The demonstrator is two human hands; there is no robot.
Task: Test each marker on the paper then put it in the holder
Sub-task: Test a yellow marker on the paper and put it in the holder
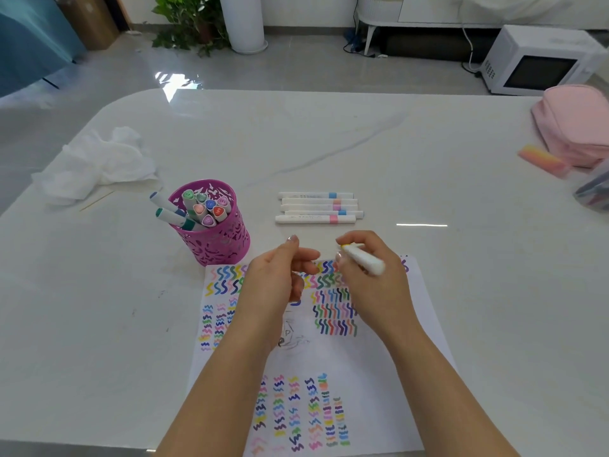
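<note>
Right hand (369, 278) grips marker (364, 259); its label seems unreadable.

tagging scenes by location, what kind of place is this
Probably a home living or dining area: a marble-look table, a microwave sitting on the tiled floor, and a potted plant by the wall.

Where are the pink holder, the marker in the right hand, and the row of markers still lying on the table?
pink holder (214, 245), head view, on its perforated front wall.
marker (365, 262), head view, on the white barrel past the right hand's fingers.
row of markers (316, 207), head view, on the middle marker's barrel.
</note>
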